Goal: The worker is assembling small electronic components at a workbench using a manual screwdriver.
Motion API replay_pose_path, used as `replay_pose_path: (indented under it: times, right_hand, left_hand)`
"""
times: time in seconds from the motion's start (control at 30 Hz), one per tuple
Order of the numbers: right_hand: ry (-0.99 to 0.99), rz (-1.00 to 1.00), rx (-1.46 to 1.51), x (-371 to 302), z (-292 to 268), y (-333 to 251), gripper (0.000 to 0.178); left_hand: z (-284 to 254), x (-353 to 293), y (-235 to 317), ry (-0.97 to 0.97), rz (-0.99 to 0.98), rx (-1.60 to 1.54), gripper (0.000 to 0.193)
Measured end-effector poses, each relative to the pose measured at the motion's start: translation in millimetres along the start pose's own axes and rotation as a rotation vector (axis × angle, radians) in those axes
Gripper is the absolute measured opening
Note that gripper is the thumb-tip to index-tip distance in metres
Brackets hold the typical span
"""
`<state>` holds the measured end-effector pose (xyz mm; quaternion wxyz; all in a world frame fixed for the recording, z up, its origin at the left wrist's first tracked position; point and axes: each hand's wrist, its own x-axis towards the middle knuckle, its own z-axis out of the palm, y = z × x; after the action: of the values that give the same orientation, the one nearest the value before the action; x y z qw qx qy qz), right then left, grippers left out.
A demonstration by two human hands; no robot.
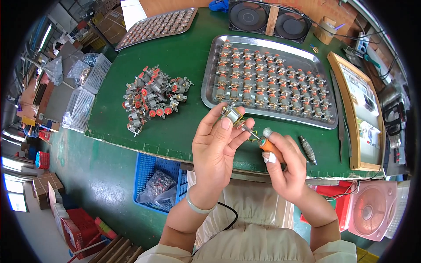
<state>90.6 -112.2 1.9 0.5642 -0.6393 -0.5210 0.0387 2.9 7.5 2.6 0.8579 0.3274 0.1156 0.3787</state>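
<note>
My left hand point(215, 151) is raised at the table's front edge, pinching a small metal motor-like part point(231, 115) with thin yellow wires between thumb and fingers. My right hand point(285, 164), with white wraps on the thumb and a fingertip, grips an orange-handled tool point(268, 147). Its thin metal shaft points left and meets or nearly meets the part's lower end; the exact contact is hidden by fingers. Left of my hands lies a loose heap of similar parts point(153, 92) with orange-red ends. Beyond them, a metal tray point(205, 81) carries rows of such parts standing close together.
A second loaded tray point(193, 18) lies at the far left. Two round black fans point(248, 16) stand at the back. On the right are a wooden-framed board point(346, 111) and a ribbed grey cylinder point(308, 150). Below the table edge sits a blue crate point(142, 175).
</note>
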Motion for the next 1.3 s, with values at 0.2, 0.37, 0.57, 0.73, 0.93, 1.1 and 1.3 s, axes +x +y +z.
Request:
replay_pose_path:
  times: [0.2, 0.37, 0.57, 0.73, 0.93, 1.1, 1.3]
  right_hand:
    - [0.027, 0.163, 0.167, -7, 6, -3, 0.026]
    - [-0.209, 0.84, 1.318, 0, -12, -3, 0.031]
    - [0.111, 0.099, 0.043, -9, 3, 6, 0.035]
    - [-0.202, 0.907, 1.042, -3, -15, -2, 0.029]
    - [0.001, 0.443, 0.515, -9, -3, -8, 0.028]
    - [-0.122, 0.863, 1.082, 3, -9, -7, 0.033]
    - [-0.148, 0.804, 0.802, 2, -10, -10, 0.046]
  left_hand:
    - [4, -3, -1, 0.009, 0.11, 0.04, 0.033]
    - [3, -3, -4, 0.003, 0.156, 0.127, 0.03]
    - [9, -10, -2, -0.019, 0.224, 0.141, 0.032]
    - [7, -11, -1, -0.036, 0.261, 0.143, 0.032]
    - [9, -11, -4, -0.02, 0.269, 0.133, 0.033]
    - [8, -10, -4, -0.019, 0.28, 0.137, 0.033]
    - [12, -12, -7, -0.007, 0.261, 0.142, 0.033]
